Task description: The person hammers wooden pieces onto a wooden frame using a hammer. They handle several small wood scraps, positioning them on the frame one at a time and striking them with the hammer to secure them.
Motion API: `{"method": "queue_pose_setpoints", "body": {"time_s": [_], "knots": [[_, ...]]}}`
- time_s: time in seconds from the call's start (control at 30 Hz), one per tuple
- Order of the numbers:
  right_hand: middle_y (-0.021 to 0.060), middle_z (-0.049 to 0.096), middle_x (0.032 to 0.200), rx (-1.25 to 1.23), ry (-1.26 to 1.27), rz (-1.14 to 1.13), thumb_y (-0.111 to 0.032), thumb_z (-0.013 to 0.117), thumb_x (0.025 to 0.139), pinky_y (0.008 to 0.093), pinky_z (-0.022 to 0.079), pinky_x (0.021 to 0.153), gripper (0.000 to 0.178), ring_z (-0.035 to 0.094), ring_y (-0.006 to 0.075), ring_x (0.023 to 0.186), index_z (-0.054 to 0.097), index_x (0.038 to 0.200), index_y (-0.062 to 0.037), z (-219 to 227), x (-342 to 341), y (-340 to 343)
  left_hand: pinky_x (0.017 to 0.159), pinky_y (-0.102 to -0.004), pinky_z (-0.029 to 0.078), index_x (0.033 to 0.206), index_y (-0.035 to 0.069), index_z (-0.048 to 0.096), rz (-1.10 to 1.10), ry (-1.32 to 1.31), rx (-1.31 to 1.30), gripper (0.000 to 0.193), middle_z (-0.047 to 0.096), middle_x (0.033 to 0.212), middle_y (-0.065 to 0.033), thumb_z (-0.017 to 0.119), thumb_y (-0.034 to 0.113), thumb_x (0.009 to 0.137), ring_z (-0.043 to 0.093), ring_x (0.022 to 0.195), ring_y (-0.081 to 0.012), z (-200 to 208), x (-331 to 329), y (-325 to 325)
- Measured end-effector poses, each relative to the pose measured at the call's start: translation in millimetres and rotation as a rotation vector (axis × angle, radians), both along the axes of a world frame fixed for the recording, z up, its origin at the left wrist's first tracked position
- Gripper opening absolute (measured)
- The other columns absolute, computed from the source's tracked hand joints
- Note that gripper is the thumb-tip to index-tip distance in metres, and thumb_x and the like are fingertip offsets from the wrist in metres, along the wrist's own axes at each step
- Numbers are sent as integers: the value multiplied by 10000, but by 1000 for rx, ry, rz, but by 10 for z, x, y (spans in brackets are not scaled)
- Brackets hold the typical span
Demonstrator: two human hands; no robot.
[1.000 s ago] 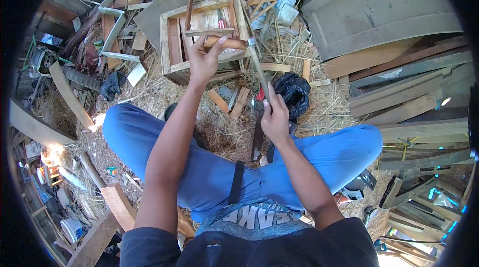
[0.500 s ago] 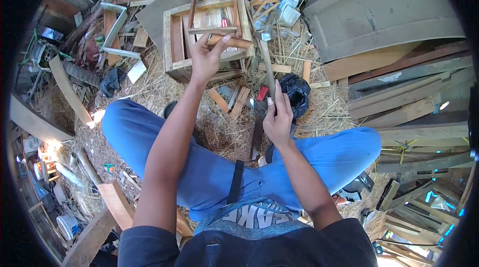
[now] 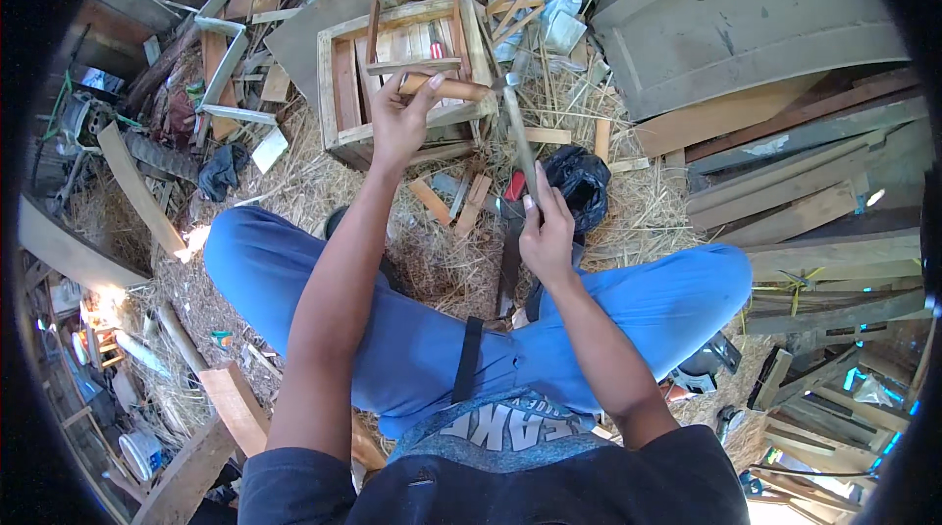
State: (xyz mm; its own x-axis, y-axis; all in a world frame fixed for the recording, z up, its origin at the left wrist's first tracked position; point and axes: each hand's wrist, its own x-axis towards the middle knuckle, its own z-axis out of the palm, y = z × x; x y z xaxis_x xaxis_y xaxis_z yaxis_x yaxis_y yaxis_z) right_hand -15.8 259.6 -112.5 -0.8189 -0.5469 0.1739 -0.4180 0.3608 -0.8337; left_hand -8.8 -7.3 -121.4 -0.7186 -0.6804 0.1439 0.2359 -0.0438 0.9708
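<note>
My left hand (image 3: 400, 123) is closed round a short, thick brown wooden cylinder (image 3: 451, 88), held level above the near edge of a wooden box frame (image 3: 332, 113). A hammer (image 3: 522, 137) with a long, pale wooden handle is in my right hand (image 3: 548, 236), gripped low on the handle. Its small metal head (image 3: 509, 80) points away from me, right by the cylinder's right end; whether they touch I cannot tell. On the box lies a smaller brown wooden frame (image 3: 371, 29), with a red-and-white handled tool (image 3: 437, 49) inside it.
A black plastic bag (image 3: 589, 182) and a red object (image 3: 515, 184) lie on the straw beyond my right hand. Wood offcuts (image 3: 430, 201) are scattered near the box. Stacked boards (image 3: 814, 172) and a large grey panel (image 3: 736, 29) fill the right side. A curved plank (image 3: 137, 182) stands at left.
The hammer head has swung left and slightly nearer, up to the cylinder's right end. The cylinder has shifted slightly left in my left hand's grip.
</note>
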Motion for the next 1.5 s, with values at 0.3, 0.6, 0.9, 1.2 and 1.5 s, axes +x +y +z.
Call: {"method": "queue_pose_setpoints", "body": {"time_s": [0.3,0.6,0.9,1.2,1.5], "knots": [[209,656,1062,-78,139,-27,57,533,944,335,518,815,542,649,280,871,464,1475,-26,-219,-90,-112,864,-382,635,1072,-61,593,166,-24,223,196,698,1071,-168,645,106,983,701,987,-239,216,48,-10],[-37,563,768,-308,-344,-103,-52,639,974,208,383,564,248,464,19,645,600,1205,28,5,-220,-469,738,-389,677,1043,-92,553,355,-92,450,197,647,990,-163,625,79,976,703,867,-253,227,328,-178],[101,632,881,-260,-132,53,-92,742,878,302,470,728,172,592,179,772,696,995,24,342,-322,-899,719,-341,663,1108,-77,582,241,-217,562,266,656,1014,-147,681,112,948,703,861,-251,194,666,-113],[129,619,860,-233,-39,127,-129,744,884,350,486,739,188,651,226,820,690,950,38,228,-282,-1015,722,-347,671,1108,-95,545,220,-243,547,256,672,984,-176,644,96,969,713,855,-256,318,760,3],[101,590,789,-233,-248,70,-107,691,940,313,452,452,160,582,149,500,636,916,42,179,-212,-982,746,-322,658,1123,-77,565,165,-290,466,282,674,1077,-171,634,164,993,709,902,-252,353,745,53]]}}
